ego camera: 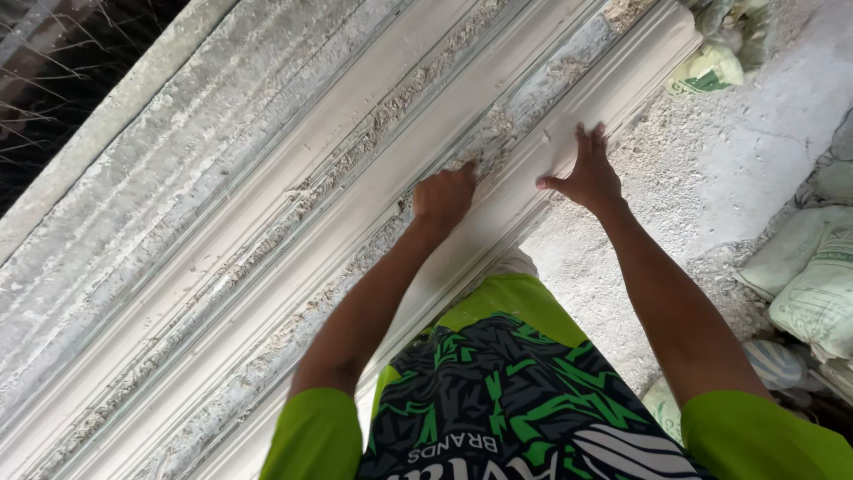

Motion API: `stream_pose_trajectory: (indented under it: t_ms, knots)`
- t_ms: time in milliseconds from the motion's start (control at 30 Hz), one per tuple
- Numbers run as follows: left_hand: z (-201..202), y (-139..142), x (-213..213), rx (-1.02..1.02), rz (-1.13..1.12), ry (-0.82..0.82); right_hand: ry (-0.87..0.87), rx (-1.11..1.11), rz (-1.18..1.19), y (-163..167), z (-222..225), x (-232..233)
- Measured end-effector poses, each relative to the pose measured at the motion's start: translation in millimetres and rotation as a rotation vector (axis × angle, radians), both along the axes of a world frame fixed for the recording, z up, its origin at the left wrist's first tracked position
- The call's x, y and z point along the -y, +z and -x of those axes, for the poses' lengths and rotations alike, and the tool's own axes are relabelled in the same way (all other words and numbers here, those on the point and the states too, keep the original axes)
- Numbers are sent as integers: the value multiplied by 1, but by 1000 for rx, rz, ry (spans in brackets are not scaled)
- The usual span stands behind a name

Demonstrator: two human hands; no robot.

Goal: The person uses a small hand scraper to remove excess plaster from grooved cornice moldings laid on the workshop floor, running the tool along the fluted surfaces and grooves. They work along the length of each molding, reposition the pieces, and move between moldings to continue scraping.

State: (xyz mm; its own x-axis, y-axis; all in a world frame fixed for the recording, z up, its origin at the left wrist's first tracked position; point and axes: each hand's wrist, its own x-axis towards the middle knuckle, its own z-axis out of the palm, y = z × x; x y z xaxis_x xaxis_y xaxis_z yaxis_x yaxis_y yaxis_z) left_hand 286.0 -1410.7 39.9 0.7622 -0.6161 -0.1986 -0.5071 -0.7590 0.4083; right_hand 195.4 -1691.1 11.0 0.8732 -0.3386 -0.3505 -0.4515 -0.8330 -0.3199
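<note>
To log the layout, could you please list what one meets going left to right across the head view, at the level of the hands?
Long white plaster mouldings → left hand → right hand → dusty floor → stacked sacks.

— Where does the camera sit?
— On my head, looking steeply down over my chest, close above my arms.
— Facing what?
— The long white moulding point(533, 191) running diagonally, floor point(746, 151) at right.
</note>
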Motion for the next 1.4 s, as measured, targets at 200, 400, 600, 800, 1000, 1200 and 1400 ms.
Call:
stream_pose_trajectory:
  t_ms: [200, 400, 600, 800, 1000, 1200, 1400]
  knots:
    - [20, 23, -29, -202, -242, 39, -74, -43, -32, 4, -4, -2]
    - [4, 14, 32, -28, -79, 25, -62, -88, -10, 6, -2, -2]
    - [11, 3, -9, -121, -162, 93, -57, -3, -43, 3, -3, 0]
    - [-12, 4, 48, -64, -31, 99, -131, -107, -77, 3, -1, 1]
    - [-4, 11, 12, -73, -207, -69, -61, -4, -37, -9, 3, 7]
    - [0, 11, 25, 105, -114, -191, -86, -21, -63, -23, 5, 11]
    - [-11, 12, 20, 126, -215, -218, -36, -2, -23, -28, 5, 14]
